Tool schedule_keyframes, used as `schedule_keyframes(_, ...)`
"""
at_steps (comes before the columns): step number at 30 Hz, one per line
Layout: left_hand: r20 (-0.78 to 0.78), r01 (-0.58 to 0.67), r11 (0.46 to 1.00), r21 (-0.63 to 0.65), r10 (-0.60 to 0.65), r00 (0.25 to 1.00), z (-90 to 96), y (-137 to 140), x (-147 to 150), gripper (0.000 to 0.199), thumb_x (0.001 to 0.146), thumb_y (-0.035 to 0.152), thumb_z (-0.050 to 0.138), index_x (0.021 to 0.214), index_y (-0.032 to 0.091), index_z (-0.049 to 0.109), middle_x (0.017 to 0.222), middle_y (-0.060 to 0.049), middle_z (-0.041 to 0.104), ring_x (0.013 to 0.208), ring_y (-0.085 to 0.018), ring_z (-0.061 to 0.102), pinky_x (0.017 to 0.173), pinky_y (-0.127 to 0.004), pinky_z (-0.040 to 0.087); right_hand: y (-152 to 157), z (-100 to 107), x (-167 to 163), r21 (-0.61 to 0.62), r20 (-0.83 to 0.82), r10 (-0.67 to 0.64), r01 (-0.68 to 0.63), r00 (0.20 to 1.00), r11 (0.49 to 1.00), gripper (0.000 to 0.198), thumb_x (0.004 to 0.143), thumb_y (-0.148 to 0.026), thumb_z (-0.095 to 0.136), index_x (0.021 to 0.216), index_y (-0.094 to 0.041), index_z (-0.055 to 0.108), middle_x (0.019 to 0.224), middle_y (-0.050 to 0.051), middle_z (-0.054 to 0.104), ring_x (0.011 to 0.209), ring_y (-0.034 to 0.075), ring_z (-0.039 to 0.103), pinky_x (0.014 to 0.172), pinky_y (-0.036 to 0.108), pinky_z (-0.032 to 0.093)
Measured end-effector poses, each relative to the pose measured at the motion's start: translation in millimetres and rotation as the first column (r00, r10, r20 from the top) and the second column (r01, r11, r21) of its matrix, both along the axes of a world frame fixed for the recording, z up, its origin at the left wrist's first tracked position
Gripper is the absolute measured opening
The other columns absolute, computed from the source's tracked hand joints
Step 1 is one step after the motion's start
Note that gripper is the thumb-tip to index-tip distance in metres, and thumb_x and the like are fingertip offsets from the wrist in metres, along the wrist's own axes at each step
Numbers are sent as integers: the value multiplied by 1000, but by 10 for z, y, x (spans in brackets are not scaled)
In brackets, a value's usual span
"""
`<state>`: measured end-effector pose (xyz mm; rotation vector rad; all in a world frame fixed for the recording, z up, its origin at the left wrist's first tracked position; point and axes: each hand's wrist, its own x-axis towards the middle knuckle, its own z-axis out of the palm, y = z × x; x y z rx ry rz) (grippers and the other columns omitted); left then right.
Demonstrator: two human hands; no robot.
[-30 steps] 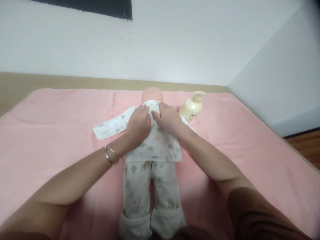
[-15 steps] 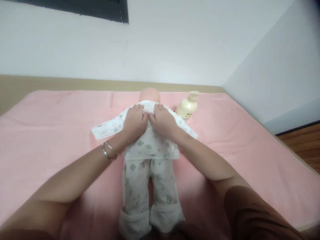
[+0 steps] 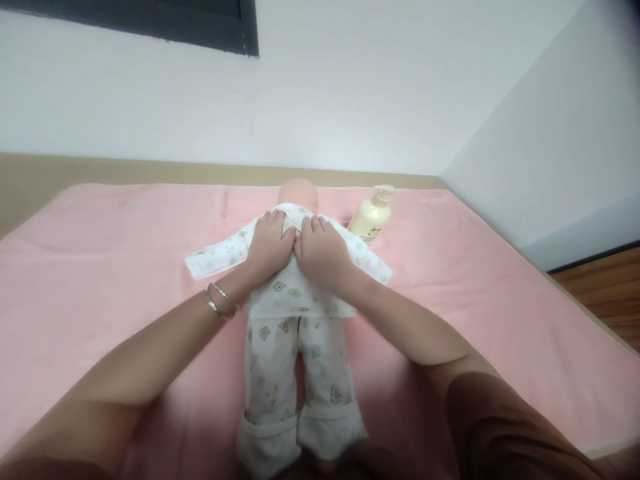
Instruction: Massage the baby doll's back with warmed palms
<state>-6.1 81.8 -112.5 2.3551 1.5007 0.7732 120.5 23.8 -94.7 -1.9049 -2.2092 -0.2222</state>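
A baby doll (image 3: 299, 193) lies stretched out with its bald head at the far end; no facial features show. It wears a white patterned shirt (image 3: 280, 300) and matching trousers (image 3: 273, 367) with turned-up cuffs. My left hand (image 3: 270, 247) rests on the left side of the shirt's upper part, fingers extended over the shoulder area. On the right side, my right hand (image 3: 323, 250) lies on the cloth, its fingers pointing toward the doll's head. The two thumbs meet near the middle. Neither hand visibly grips anything.
A pale yellow pump bottle (image 3: 371, 217) stands on the pink mat (image 3: 475, 300) beyond the doll's right sleeve. The white wall (image 3: 325, 100) rises behind the mat's far edge, with another wall at the right. A dark frame (image 3: 200, 30) is at the upper left.
My right hand has slid slightly down the shirt, toward me, and its fingers look a little more bent. My left hand stays nearly in place. The view has shifted slightly.
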Motion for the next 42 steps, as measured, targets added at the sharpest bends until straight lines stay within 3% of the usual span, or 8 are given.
schedule_keyframes(3,13,-15,1000,5,15,1000,-13,6,0,35,93,25,36,114,11,61,127,-18,65,124,-31,58,117,-52,43,-88,22,-7,-16,63,102,-101,993,995,53,104,-20,24,144,3,48,148,27,53,144,36,46,122,50,36)
schedule_keyframes(6,39,-12,999,35,11,999,-66,5,4,39,94,26,35,118,12,62,129,-17,66,127,-32,57,118,-53,43,-66,83,37,-47,-2,147,-147,989,988,49,102,-16,28,141,1,53,145,23,58,143,34,49,122,47,38)
schedule_keyframes(9,90,-14,997,70,7,996,-132,7,-1,48,96,27,31,129,9,61,142,-17,61,139,-31,51,125,-54,35,44,118,89,-103,-173,55,-73,983,992,50,104,-23,31,143,1,50,151,24,52,147,33,45,123,46,39)
schedule_keyframes(13,113,-20,998,52,14,993,-161,-4,1,54,96,28,31,138,8,58,148,-15,58,143,-29,49,128,-51,33,196,73,137,-137,-265,-49,13,963,991,60,104,-31,32,150,6,40,159,25,42,152,33,37,130,44,27)
schedule_keyframes(18,96,-53,998,23,50,994,-135,-5,21,54,93,27,37,137,5,58,146,-18,58,141,-32,50,128,-51,35,249,-10,153,-71,-258,-32,14,966,997,60,103,-32,32,148,6,44,158,25,44,150,34,40,130,48,27)
schedule_keyframes(25,123,-45,999,15,42,991,-144,-10,14,52,92,28,38,135,8,59,148,-17,57,143,-33,47,128,-56,33,244,-29,144,-91,-232,-53,32,971,995,62,103,-32,30,151,6,39,159,25,42,151,34,38,131,45,25)
schedule_keyframes(30,134,-45,999,13,43,990,-142,-25,6,55,92,29,37,138,7,58,150,-16,56,148,-34,41,129,-56,30,258,-25,197,-106,-157,4,-21,988,994,66,104,-36,27,154,7,35,161,27,38,153,35,36,130,48,26)
schedule_keyframes(42,132,-37,999,18,34,991,-128,-43,11,57,93,30,35,139,5,58,147,-16,59,143,-30,49,129,-50,33,291,-42,261,-95,-102,62,-72,993,993,69,105,-40,27,153,9,34,158,28,42,151,37,38,127,48,29)
